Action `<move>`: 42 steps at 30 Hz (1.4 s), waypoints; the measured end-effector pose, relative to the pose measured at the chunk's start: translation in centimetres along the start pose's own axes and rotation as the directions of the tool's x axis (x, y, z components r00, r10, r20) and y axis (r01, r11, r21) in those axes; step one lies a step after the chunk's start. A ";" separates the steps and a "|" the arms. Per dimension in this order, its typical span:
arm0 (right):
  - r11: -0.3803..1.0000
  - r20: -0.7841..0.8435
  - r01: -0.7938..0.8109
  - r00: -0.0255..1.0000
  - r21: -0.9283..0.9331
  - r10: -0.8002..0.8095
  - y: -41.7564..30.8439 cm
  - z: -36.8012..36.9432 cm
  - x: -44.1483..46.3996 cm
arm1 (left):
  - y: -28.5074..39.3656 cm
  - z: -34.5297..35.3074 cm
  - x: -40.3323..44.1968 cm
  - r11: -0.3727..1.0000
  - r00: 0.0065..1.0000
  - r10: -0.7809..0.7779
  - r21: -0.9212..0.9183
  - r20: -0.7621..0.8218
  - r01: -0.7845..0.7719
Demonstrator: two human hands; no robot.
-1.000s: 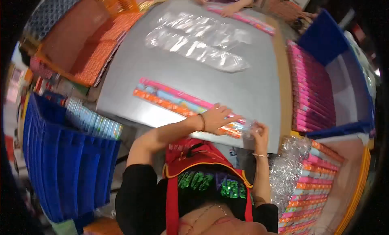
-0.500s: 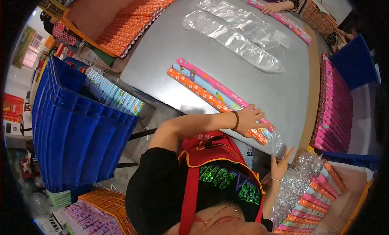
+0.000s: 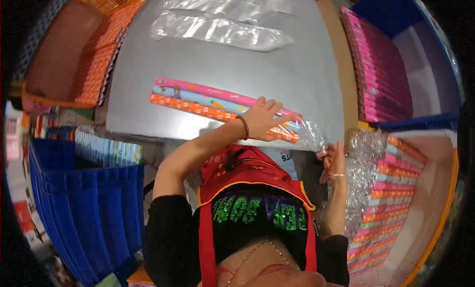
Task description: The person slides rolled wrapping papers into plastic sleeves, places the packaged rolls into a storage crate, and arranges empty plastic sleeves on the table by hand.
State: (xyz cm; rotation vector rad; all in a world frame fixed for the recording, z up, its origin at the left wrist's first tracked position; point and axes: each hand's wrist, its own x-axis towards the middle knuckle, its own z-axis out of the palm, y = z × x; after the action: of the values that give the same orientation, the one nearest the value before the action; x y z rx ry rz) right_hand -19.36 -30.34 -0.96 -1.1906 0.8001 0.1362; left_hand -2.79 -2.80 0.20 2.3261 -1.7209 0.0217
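Three long rolls lie side by side on the grey table: a pink roll, a light blue roll and an orange roll. Clear plastic film covers their right ends and reaches beyond them. My left hand rests across the rolls near their right ends, palm down with the fingers apart. At the table's front edge, my right hand has its fingers closed on the gathered end of the film.
Flat clear plastic sleeves lie at the back of the table. A blue crate and an orange crate stand left. At right are a crate of pink rolls and a box of wrapped rolls.
The view has turned and shifted. My right hand's fingers have gone from spread to closed on the film's end. My left hand stays on the rolls. The co-worker's hands have left the view.
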 end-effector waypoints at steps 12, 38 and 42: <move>0.875 0.160 0.421 0.906 -0.240 -0.392 -2.6 3.5 -0.4 | 0.4 -1.1 0.6 0.999 1.000 -0.022 -0.035 -0.003 0.022; 0.925 0.074 0.292 0.945 0.242 -0.318 -1.0 9.1 1.2 | 3.2 1.9 -1.3 0.983 0.914 -0.112 0.092 -0.391 0.161; 0.904 0.005 0.426 0.905 -0.015 -0.426 0.9 8.3 2.6 | 3.7 2.3 -1.5 0.968 0.898 -0.052 0.199 -0.436 0.153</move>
State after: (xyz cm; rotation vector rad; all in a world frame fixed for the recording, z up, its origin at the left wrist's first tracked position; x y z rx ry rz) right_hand -13.92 -23.63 -2.11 -1.3543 0.5204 -0.2193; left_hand -7.01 -2.90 -1.58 2.3331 -1.4325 0.6950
